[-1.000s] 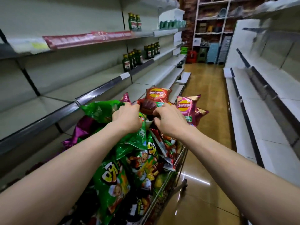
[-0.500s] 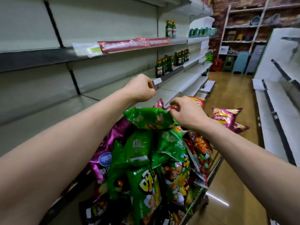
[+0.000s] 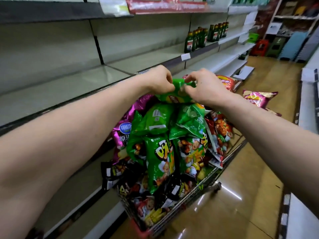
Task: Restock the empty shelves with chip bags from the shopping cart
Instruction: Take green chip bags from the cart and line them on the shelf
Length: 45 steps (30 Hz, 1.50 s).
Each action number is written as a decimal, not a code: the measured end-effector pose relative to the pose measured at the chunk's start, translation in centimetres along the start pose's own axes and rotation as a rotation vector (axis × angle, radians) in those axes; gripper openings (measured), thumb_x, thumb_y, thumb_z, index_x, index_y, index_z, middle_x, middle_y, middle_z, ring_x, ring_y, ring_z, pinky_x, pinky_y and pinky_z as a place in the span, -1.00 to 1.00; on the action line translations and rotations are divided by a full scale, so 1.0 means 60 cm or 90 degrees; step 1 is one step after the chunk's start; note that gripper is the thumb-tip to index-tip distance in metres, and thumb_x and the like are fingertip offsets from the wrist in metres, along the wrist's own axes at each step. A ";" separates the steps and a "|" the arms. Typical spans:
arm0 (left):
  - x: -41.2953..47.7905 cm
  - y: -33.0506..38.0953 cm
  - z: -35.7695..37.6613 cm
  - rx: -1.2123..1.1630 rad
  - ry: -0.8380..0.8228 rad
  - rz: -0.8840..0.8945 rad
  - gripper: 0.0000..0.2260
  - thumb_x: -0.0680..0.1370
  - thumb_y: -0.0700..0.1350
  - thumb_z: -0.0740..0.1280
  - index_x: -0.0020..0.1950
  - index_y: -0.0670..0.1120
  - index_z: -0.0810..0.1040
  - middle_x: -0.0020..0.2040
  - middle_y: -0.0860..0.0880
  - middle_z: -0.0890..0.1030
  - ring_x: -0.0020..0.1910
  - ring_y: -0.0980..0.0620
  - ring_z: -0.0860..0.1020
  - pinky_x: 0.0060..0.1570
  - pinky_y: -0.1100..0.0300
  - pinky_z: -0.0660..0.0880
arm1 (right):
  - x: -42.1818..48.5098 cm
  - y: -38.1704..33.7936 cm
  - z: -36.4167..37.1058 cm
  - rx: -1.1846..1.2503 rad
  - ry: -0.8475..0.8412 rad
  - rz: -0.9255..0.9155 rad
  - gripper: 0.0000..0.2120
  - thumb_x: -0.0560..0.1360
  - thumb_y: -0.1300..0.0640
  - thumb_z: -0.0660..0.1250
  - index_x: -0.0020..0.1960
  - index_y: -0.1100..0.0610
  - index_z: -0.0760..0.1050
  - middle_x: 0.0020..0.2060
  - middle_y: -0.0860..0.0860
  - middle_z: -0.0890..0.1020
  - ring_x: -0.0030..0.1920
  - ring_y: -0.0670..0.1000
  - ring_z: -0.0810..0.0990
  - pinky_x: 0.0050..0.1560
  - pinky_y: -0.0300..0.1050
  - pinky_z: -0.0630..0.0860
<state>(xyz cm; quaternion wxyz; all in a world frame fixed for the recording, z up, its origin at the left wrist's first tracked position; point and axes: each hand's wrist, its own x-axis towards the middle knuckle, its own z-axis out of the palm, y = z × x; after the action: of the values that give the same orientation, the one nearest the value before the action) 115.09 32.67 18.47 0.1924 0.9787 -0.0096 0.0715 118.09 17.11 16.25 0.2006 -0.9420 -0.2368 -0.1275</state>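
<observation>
Centre frame, my left hand (image 3: 158, 80) and right hand (image 3: 204, 89) both pinch the green bag (image 3: 172, 99), its red logo unreadable

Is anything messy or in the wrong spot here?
Yes. The shopping cart is heaped too full: a black bag hangs over its left side, and a pink bag pokes out past the far right, looking ready to slip off.
</observation>
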 end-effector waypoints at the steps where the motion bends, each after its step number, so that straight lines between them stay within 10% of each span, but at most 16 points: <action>1: -0.001 0.007 0.009 0.011 -0.005 0.007 -0.79 0.53 -0.08 0.36 0.12 -0.09 0.63 0.02 -0.06 0.61 -0.09 0.03 0.51 -0.08 0.21 0.43 | -0.007 0.007 -0.005 0.000 0.003 0.004 -0.70 0.53 0.04 0.30 0.23 0.08 0.55 0.19 0.19 0.50 0.22 0.21 0.47 0.25 0.12 0.44; 15: -0.008 0.111 0.117 0.049 -0.116 0.039 -0.68 0.51 0.05 0.37 0.18 -0.09 0.57 0.10 -0.08 0.60 0.08 -0.11 0.57 0.14 0.02 0.52 | -0.103 0.102 -0.002 -0.027 -0.065 0.104 -0.67 0.55 0.05 0.25 0.28 0.10 0.52 0.22 0.11 0.52 0.24 0.16 0.47 0.23 0.15 0.46; 23: 0.012 0.114 0.082 0.044 0.063 0.076 -0.83 0.50 -0.03 0.38 0.07 0.02 0.61 0.05 -0.04 0.62 0.09 -0.10 0.55 0.03 0.10 0.51 | -0.106 0.112 -0.010 -0.021 -0.055 0.134 -0.66 0.56 0.08 0.25 0.31 0.10 0.49 0.24 0.12 0.51 0.24 0.16 0.46 0.21 0.15 0.47; 30: 0.048 0.064 0.056 0.251 -0.051 0.075 -0.25 0.45 0.09 0.44 0.54 0.03 0.16 0.44 -0.11 0.32 0.45 -0.15 0.23 0.38 -0.11 0.21 | -0.073 0.076 0.004 0.080 -0.075 0.166 -0.53 0.58 0.07 0.27 0.46 0.08 0.29 0.30 0.10 0.48 0.26 0.17 0.49 0.26 0.15 0.46; 40: 0.096 -0.012 0.089 0.207 -0.056 0.057 -0.09 0.43 0.05 0.46 0.59 0.00 -0.06 0.54 -0.09 0.16 0.53 -0.11 0.08 0.45 -0.20 0.05 | 0.012 0.050 0.054 0.261 -0.109 0.245 -0.28 0.50 0.12 0.33 0.56 0.01 0.07 0.26 0.16 0.54 0.16 0.22 0.58 0.20 0.13 0.53; 45: 0.114 -0.039 0.109 0.243 0.017 0.072 -0.33 0.46 0.10 0.43 0.49 0.08 0.22 0.37 -0.08 0.38 0.40 -0.11 0.30 0.37 -0.06 0.20 | 0.035 0.045 0.068 0.316 -0.100 0.247 -0.47 0.53 0.19 0.29 0.48 0.07 0.29 0.17 0.18 0.58 0.04 0.17 0.64 0.10 0.13 0.59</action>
<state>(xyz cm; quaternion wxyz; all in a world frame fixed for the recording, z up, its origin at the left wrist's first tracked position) 122.85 32.42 12.61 -0.0010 0.9943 -0.0484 0.0954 121.83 17.53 12.46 0.4259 -0.8989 -0.0913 0.0481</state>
